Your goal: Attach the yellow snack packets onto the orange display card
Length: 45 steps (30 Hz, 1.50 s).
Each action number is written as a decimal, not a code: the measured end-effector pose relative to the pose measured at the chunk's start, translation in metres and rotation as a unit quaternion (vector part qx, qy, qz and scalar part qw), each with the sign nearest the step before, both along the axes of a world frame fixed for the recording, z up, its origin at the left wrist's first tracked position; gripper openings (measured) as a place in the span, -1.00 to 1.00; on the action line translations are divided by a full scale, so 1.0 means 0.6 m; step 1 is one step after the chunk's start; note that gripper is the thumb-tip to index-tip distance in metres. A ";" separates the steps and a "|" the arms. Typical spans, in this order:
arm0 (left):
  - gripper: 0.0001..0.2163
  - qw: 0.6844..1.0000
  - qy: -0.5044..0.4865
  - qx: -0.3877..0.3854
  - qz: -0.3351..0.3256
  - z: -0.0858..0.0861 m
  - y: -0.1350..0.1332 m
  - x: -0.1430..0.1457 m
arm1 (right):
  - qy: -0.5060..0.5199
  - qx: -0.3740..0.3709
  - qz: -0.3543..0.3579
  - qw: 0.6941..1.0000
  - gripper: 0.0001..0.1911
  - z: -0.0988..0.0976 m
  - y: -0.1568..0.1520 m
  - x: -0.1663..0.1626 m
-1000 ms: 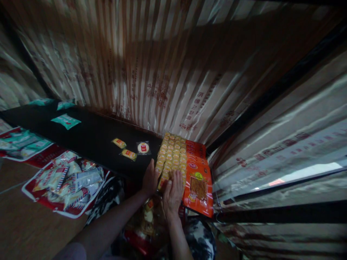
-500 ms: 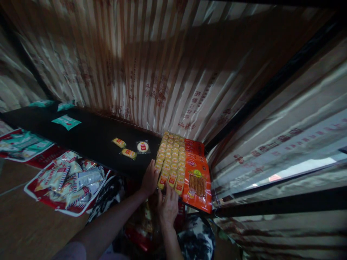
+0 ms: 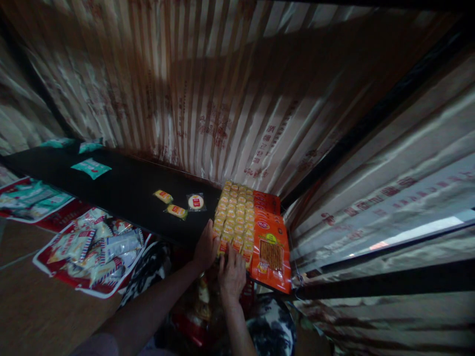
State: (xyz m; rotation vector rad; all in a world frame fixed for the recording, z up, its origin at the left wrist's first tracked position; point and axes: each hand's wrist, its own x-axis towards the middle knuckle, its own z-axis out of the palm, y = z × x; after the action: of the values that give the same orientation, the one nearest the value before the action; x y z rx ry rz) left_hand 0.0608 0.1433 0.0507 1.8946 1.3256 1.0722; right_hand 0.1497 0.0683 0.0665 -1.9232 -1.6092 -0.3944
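Rows of small yellow snack packets (image 3: pixel 234 215) lie on the right end of a black shelf (image 3: pixel 122 188). My left hand (image 3: pixel 205 246) rests flat against the left edge of the rows, fingers stretched out. At the near edge of the rows is my right hand (image 3: pixel 231 271), fingers bent with the tips on the front packets; whether it grips one I cannot make out. Orange snack bags (image 3: pixel 271 244) lie overlapped to the right of the rows.
Three loose snack packets (image 3: pixel 177 202) and teal packets (image 3: pixel 91 167) lie farther left on the shelf. Below it, red bags (image 3: pixel 89 247) hold mixed snacks. Striped printed plastic sheeting (image 3: pixel 208 99) hangs behind and to the right.
My right hand has drawn back from on top of the yellow rows to their near edge. The left hand has stayed at the left side.
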 end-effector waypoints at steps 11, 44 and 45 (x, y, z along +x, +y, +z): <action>-0.46 0.999 0.020 0.030 0.022 -0.004 -0.002 0.009 | 0.036 0.071 -0.019 0.997 -0.53 0.027 0.015 0.023; -0.46 0.984 0.145 0.099 0.021 0.002 -0.006 0.012 | -0.053 -0.021 0.000 0.998 -0.47 0.020 0.075 0.034; -0.46 0.985 0.142 0.093 0.020 0.004 -0.007 0.012 | -0.051 -0.020 0.000 0.998 -0.47 0.019 0.075 0.033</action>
State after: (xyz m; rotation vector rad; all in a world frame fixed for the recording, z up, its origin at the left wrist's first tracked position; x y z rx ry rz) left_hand 0.0680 0.1394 0.0528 2.2348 1.4670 1.0020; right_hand 0.1696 0.1131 0.0780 -1.9616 -1.6947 -0.4711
